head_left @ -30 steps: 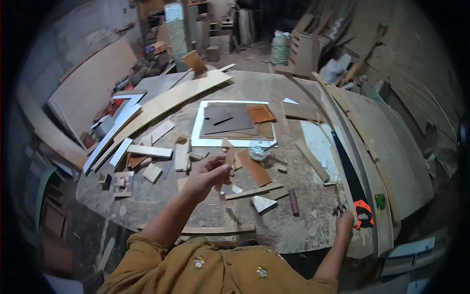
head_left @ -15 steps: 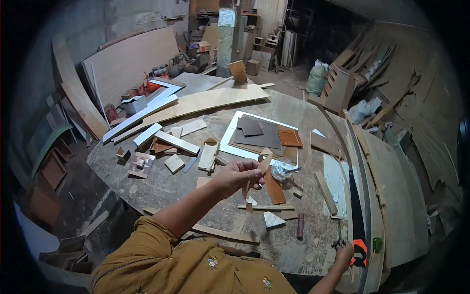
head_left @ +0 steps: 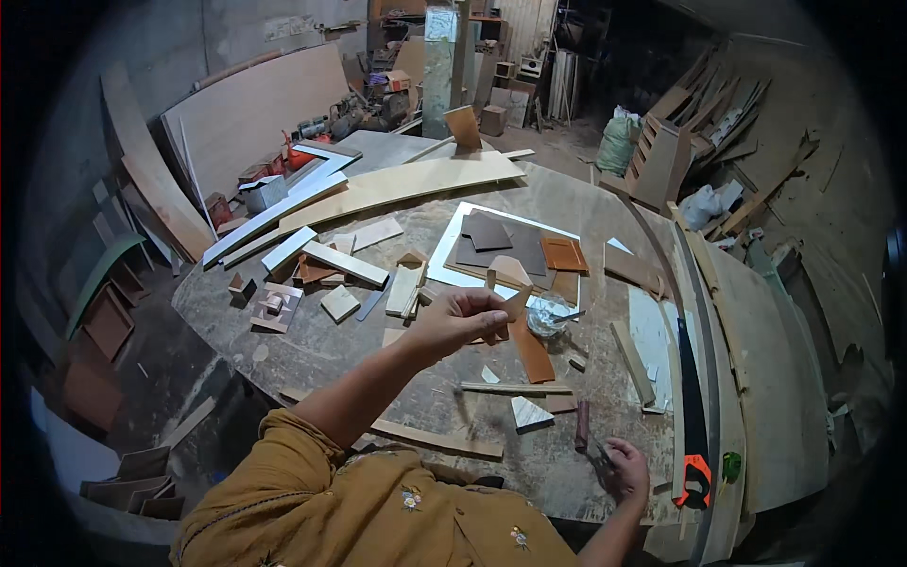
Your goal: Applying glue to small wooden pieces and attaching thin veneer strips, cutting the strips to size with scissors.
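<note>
My left hand (head_left: 460,321) is closed over the middle of the workbench, pinching a thin curled tan strip (head_left: 518,300) that looks like veneer or edge banding. Beyond it lies an orange-brown board piece (head_left: 534,354), with a clear plastic bag or bowl (head_left: 546,318) beside it. Low on the right, my right hand (head_left: 625,468) has its fingers curled round a slim dark tool (head_left: 601,450); its exact kind is too small to make out. The tool's tip points toward a dark red cylindrical stick (head_left: 582,425). A white triangular offcut (head_left: 531,414) lies to the left.
A handsaw (head_left: 694,472) with an orange handle lies along the bench's right side, next to a small green object (head_left: 731,466). Wood offcuts (head_left: 340,302) are scattered at left. Stacked panels (head_left: 501,241) lie ahead, long planks (head_left: 406,194) behind them.
My right hand has moved left from beside the saw handle, carrying the slim tool toward the red stick. My left hand has shifted slightly, and the strip it holds has turned.
</note>
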`<control>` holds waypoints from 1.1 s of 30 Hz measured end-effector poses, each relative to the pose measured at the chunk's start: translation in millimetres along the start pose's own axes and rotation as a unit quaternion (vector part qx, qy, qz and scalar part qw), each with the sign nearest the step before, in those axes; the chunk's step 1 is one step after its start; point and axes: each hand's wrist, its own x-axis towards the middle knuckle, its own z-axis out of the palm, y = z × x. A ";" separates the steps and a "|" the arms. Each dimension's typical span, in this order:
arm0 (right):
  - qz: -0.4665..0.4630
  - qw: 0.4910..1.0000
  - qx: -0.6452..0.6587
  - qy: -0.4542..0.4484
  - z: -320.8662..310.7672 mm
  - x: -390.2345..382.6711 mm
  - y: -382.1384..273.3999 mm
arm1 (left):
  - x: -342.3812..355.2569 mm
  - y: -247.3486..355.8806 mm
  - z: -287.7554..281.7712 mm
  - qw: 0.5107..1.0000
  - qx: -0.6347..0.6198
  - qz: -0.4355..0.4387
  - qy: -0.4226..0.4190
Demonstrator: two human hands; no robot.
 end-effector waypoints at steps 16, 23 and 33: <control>-0.145 0.849 -0.504 0.058 46.7 -22.2 -2.2 | -18.4 -20.2 26.7 0.747 0.622 0.234 0.034; -0.112 0.980 -0.002 -0.163 84.4 -43.4 -35.5 | -24.8 -31.7 32.7 0.989 0.146 -0.006 0.009; -0.151 0.953 -0.010 -0.262 146.6 -53.8 -77.3 | -24.0 -33.1 33.8 0.997 -0.023 -0.071 -0.002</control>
